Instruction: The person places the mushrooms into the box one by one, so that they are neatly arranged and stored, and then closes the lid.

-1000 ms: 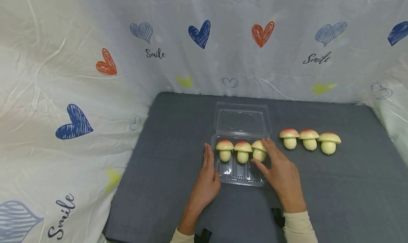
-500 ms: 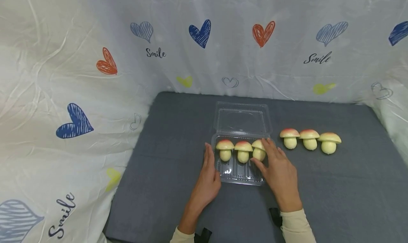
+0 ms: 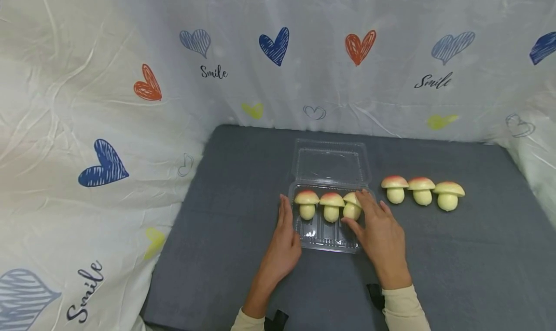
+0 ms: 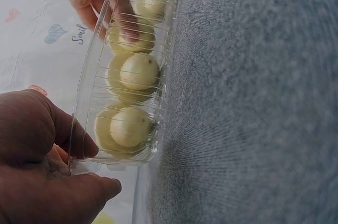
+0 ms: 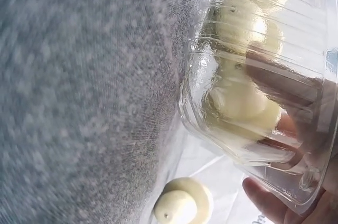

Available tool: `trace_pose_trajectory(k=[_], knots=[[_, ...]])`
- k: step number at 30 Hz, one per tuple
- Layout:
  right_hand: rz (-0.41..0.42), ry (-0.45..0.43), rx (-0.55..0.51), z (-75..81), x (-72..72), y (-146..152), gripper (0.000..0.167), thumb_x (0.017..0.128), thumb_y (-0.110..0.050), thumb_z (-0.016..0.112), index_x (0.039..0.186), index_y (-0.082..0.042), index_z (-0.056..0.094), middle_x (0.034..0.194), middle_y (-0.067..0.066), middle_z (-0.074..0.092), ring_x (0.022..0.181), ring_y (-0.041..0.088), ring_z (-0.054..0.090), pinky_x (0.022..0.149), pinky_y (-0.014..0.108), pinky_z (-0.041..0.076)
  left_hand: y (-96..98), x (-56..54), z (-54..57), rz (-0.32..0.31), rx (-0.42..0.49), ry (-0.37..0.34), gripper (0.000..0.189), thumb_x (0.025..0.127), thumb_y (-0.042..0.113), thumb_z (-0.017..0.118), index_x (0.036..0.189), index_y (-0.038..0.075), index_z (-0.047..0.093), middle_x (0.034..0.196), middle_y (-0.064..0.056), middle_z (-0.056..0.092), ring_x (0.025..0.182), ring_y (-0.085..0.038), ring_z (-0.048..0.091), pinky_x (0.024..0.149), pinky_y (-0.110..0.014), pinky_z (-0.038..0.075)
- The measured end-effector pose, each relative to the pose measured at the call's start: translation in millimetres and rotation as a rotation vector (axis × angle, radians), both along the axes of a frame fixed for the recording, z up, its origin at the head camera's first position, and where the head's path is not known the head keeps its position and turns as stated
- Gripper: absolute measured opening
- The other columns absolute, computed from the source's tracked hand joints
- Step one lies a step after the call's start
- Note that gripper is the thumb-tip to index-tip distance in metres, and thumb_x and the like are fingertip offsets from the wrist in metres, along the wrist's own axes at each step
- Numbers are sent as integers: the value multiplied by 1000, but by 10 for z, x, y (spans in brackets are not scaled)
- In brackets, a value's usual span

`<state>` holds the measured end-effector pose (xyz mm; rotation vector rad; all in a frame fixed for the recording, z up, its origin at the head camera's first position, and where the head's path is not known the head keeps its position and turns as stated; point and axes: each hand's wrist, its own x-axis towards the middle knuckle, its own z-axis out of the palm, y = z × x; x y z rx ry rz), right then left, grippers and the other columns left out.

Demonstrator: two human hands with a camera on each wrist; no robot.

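Note:
A clear plastic clamshell container [image 3: 321,248] lies with its lid [image 3: 330,163] folded back, away from the person. Inside, a row of mushrooms with yellow-red caps and pale stems runs along the back: one mushroom [image 3: 307,205] at left, another mushroom [image 3: 331,207] in the middle, a third mushroom [image 3: 351,207] at right. My right hand [image 3: 384,241] holds this third mushroom between thumb and fingers, covering part of its cap. My left hand [image 3: 282,246] holds the container's left side, long fingers straight along the outside; in the left wrist view the thumb [image 4: 79,142] shows through the plastic.
To the right of the container, another mushroom [image 3: 395,189], a mushroom [image 3: 421,190] beside it and a mushroom [image 3: 449,195] at the end stand in a row on the grey cloth-covered table [image 3: 478,273]. A white curtain [image 3: 321,80] with hearts encloses the back and sides.
My right hand has shifted very slightly left, and the mushroom in it sits a touch closer to the middle one. The left hand keeps its place on the container.

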<state>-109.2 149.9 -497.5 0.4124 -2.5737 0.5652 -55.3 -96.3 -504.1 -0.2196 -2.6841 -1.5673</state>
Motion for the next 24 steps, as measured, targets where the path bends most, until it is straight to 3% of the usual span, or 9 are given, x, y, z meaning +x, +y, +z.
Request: trace_pose_trajectory(k=[9,24], knots=[[-6,-6,17,-6,-2,-10,82,74,-34,96,143,-3,62,142,19,67,113,44,71,109,58,47,-12,1,-2,0,1,-18,88,100,-12,43,169,7,-7,176,-3,-17,162,-21,5,90,-36,43],[-1,-10,23,9,-4,-41,84,71,-30,98,143,-2,63,142,19,67,115,44,70,112,58,45,-2,-14,7,5,6,-35,87,99,-12,42,169,7,-6,176,0,-17,162,-16,1,103,-37,37]])
